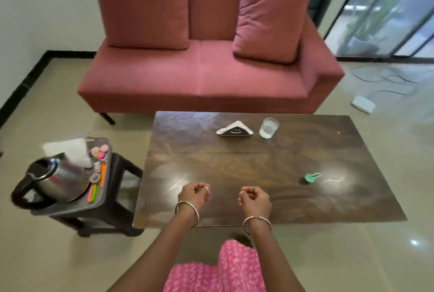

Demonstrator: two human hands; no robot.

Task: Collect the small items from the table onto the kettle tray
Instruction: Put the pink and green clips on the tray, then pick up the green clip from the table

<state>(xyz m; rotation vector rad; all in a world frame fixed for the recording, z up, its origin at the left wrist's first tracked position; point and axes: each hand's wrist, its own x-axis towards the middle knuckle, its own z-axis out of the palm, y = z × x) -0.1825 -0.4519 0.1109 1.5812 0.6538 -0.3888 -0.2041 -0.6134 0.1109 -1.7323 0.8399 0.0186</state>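
Two hands hover over the near edge of the bench (234, 165), both curled narrow. The left hand (193, 195) pinches something thin and pale between its fingertips, though what it is cannot be told; the right hand (254, 199) is folded into a loose fist, and whether it holds anything is hidden. Judging by the layout, the work looks mostly done: the kettle tray (70, 206) on the dark stool (117, 197) to the left of the bench already carries a row of small bright pieces, among them an orange stick (102, 174), beside the kettle (54, 180). Left on the bench are a green piece (311, 177) well off to the right, a tiny pink speck (338, 132) near the far right edge, a napkin holder (234, 128) and a glass (269, 127) close together at the far side; the last two are probably not among the small items. The middle of the bench is bare, so reaching right is unobstructed. The tray sits lower than the bench, just past its left edge, with free room only along its near rim, and the kettle crowds most of it.
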